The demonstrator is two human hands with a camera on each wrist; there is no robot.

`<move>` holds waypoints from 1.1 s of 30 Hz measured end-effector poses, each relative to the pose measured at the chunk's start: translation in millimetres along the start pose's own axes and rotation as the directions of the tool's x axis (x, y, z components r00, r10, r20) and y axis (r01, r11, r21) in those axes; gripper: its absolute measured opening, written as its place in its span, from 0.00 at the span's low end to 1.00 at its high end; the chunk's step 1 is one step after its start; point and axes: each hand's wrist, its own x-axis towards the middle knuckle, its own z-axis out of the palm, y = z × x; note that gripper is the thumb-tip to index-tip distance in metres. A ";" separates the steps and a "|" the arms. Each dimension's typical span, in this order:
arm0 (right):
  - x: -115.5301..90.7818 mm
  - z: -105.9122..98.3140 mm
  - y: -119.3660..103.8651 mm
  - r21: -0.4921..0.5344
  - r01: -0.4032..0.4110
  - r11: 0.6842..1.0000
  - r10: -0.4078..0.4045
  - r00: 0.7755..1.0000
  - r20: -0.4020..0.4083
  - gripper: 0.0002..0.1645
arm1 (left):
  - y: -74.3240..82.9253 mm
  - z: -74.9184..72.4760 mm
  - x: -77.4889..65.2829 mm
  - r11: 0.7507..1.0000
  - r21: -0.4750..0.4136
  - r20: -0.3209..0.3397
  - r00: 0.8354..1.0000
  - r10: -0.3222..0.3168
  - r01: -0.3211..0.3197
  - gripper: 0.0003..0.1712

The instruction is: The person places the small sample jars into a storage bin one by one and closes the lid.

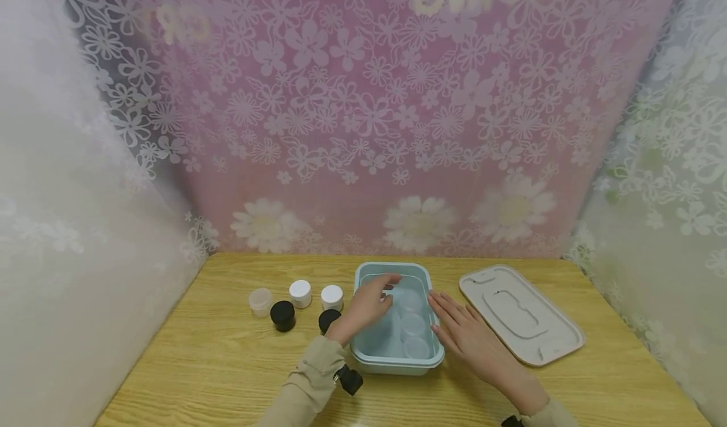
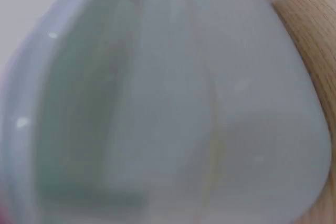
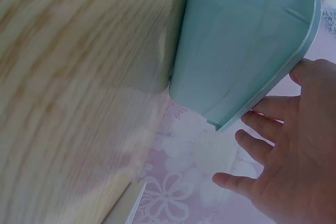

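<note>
A light-blue plastic box [image 1: 397, 367] stands uncovered on the table. Several round translucent jars [image 1: 413, 325] sit in a row along its right inner side. My left hand [image 1: 366, 302] reaches over the box's left rim, fingers and thumb apart above the inside; nothing shows clearly between them. In the left wrist view the box wall [image 2: 168, 77] fills most of the picture, blurred, and the hand is hardly seen. My right hand [image 1: 471, 339] lies along the box's right rim with its fingers extended. From the right wrist, its spread fingers [image 3: 262, 127] touch the rim.
Left of the box stand two white-lidded jars [image 1: 300, 293], two black-lidded jars [image 1: 283, 316], one partly behind my left wrist, and a pale translucent jar [image 1: 260, 302]. A whitish lid [image 1: 522, 313] lies flat to the right. Patterned curtains [image 1: 369, 130] enclose the wooden table [image 1: 227, 364].
</note>
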 end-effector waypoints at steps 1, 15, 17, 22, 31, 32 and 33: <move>0.0 -0.2 0.0 -0.004 0.002 1.000 -0.002 1.000 -0.003 0.36 | 0.1 -4.2 -1.6 0.999 -0.033 -0.022 1.000 -0.002 0.001 0.22; 0.6 -0.9 -1.9 -0.013 0.008 1.000 -0.008 1.000 -0.016 0.36 | -14.7 -48.4 -31.8 0.971 -0.235 -0.337 0.935 -0.111 0.030 0.14; 0.8 -1.2 -2.6 -0.015 0.014 1.000 -0.015 1.000 -0.022 0.36 | -18.4 -53.2 -37.3 0.970 -0.240 -0.367 0.923 -0.118 0.028 0.13; 0.5 -2.1 -3.3 -0.018 0.020 1.000 -0.020 0.999 -0.025 0.36 | -30.6 -61.1 -52.4 0.975 -0.212 -0.393 0.908 -0.144 0.062 0.13; -0.2 -1.8 -2.9 -0.014 -0.003 1.000 0.003 1.000 0.000 0.36 | -53.3 -63.2 -79.6 0.962 -0.213 -0.314 0.920 -0.233 0.171 0.17; -0.1 -1.7 -2.8 -0.012 -0.004 1.000 0.004 1.000 0.001 0.36 | -56.6 -62.5 -82.1 0.963 -0.206 -0.300 0.925 -0.232 0.175 0.17; -0.1 -1.5 -2.6 -0.010 -0.005 1.000 0.005 1.000 0.001 0.36 | -59.7 -62.0 -84.4 0.963 -0.202 -0.285 0.930 -0.231 0.177 0.18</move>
